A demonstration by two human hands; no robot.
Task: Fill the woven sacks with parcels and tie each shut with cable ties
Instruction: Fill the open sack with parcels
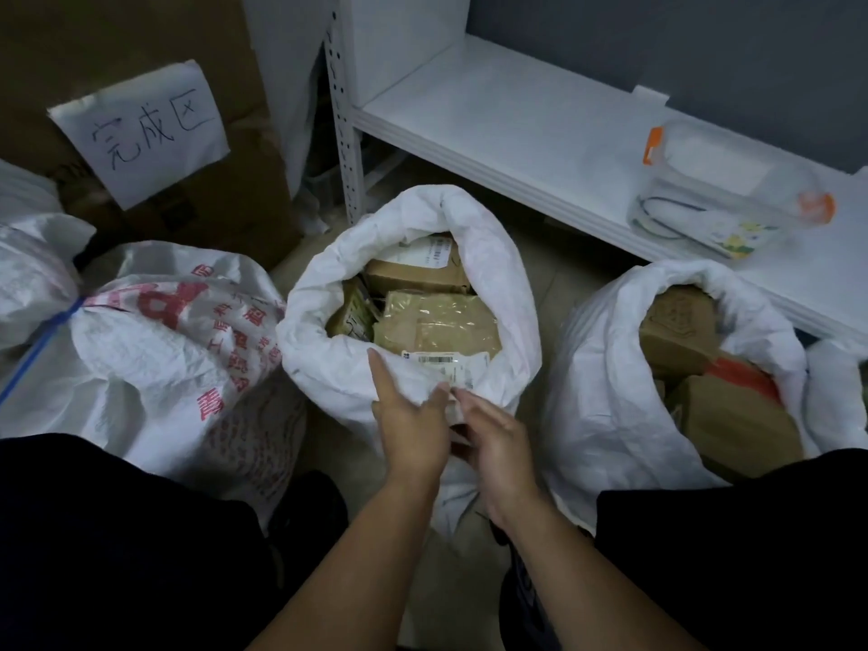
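Hands meet at the near edge of the open middle sack.

Left hand [411, 429] has its fingers straight and apart, with the thumb pressed on the rolled rim of the middle sack [507, 284]. Right hand [493, 439] lies just beside it, fingers straight and close together, touching the same bit of rim. Neither hand is closed round anything. The sack stands right in front of both hands, with its mouth facing up. It looks full: brown parcels [441, 321] sit near the top, just past the fingertips. The rim is still rolled down, so it probably needs pulling up toward the person before tying. Both hands are about equally near. A tied sack [178, 331] lies to the left, and another open sack [610, 368] stands to the right.
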